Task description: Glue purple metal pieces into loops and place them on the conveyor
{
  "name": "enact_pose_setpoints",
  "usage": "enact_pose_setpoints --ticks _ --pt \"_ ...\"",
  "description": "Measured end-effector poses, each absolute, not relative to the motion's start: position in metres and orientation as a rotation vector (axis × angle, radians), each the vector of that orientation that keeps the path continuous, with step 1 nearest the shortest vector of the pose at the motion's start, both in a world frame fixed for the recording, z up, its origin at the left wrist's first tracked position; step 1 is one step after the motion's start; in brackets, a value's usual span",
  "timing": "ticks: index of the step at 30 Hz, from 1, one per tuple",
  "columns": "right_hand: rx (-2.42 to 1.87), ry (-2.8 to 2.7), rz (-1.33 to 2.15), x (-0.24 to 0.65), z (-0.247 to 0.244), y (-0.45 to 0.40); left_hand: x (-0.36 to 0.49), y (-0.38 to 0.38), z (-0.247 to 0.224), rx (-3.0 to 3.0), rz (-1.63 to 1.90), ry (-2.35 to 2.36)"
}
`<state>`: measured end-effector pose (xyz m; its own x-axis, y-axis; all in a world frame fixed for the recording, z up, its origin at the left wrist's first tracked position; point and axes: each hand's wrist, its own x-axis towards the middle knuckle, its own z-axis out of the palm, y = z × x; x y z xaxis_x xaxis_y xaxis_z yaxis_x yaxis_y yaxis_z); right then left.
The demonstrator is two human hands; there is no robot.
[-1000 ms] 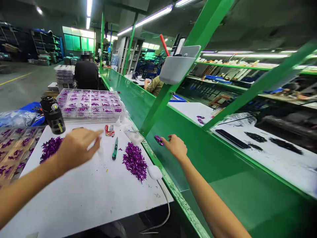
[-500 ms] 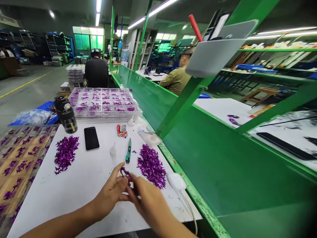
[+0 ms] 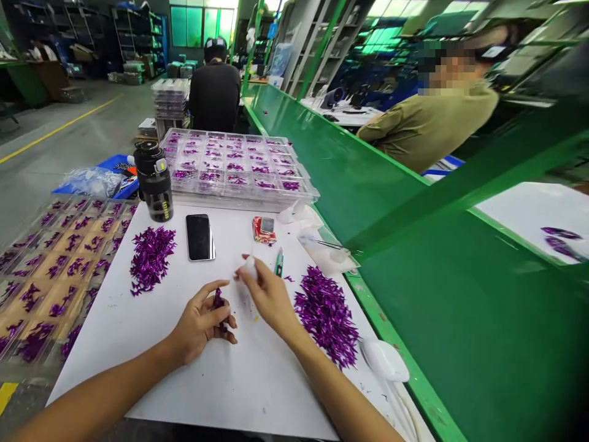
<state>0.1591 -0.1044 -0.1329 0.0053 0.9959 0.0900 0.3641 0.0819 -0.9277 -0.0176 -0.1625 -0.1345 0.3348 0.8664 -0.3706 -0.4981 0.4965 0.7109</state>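
Observation:
Over the white tabletop (image 3: pixel 184 380), my left hand (image 3: pixel 197 325) is closed on a shiny purple piece (image 3: pixel 219 302), held upright between thumb and fingers. Its full shape is partly covered by the fingers. My right hand (image 3: pixel 271 294) is a little farther away, fingers wrapped round a small white bottle (image 3: pixel 250 266) with a narrow tip. To the right of that hand lies a heap of pointed purple pieces (image 3: pixel 326 316). A green utility knife (image 3: pixel 279 263) rests just beyond the right hand. On the left is a smaller purple heap (image 3: pixel 151 258).
A phone (image 3: pixel 200 237) and a dark drink bottle (image 3: pixel 154 184) stand behind the left heap. Compartment trays of purple parts (image 3: pixel 234 166) fill the back; another tray (image 3: pixel 55 264) lies left. A white mouse-shaped device (image 3: pixel 385 359) sits by the green bench edge. Two people sit beyond.
My hands were together on the purple piece. My right hand has come away forward and picked up the small white bottle from the table; my left keeps the piece. The view has shifted right.

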Motion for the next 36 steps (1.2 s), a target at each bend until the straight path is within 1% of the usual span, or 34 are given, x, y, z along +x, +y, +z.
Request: enact_pose_setpoints --ticks 2,3,5,7,8,10,12,16,21,36 --pt "-1.435 -1.431 0.903 0.162 -0.125 -0.121 -0.018 -0.159 -0.136 0.51 0.945 0.85" --pt "-1.456 -1.393 0.818 0.163 -0.119 -0.13 -0.018 -0.157 -0.137 0.51 0.94 0.856" --pt "-1.449 -1.322 0.524 0.162 -0.107 -0.143 -0.017 -0.155 -0.14 0.51 0.934 0.843" --pt "-1.268 -1.283 0.298 0.157 -0.102 -0.151 -0.017 -0.154 -0.142 0.484 0.939 0.827" --pt "-1.138 -1.288 0.276 0.153 -0.103 -0.153 -0.017 -0.153 -0.142 0.465 0.94 0.822" --pt "-0.906 -1.357 0.326 0.148 -0.108 -0.158 -0.017 -0.152 -0.144 0.443 0.932 0.812" --pt "-0.816 -1.483 0.36 0.149 -0.116 -0.163 -0.017 -0.151 -0.145 0.44 0.922 0.803" --pt "-0.903 -1.652 0.276 0.16 -0.129 -0.175 -0.018 -0.15 -0.146 0.447 0.91 0.802" --pt "-1.084 -1.673 0.177 0.164 -0.132 -0.182 -0.019 -0.15 -0.144 0.442 0.89 0.817" --pt "-1.058 -1.571 0.197 0.148 -0.128 -0.175 -0.018 -0.149 -0.141 0.42 0.872 0.839"
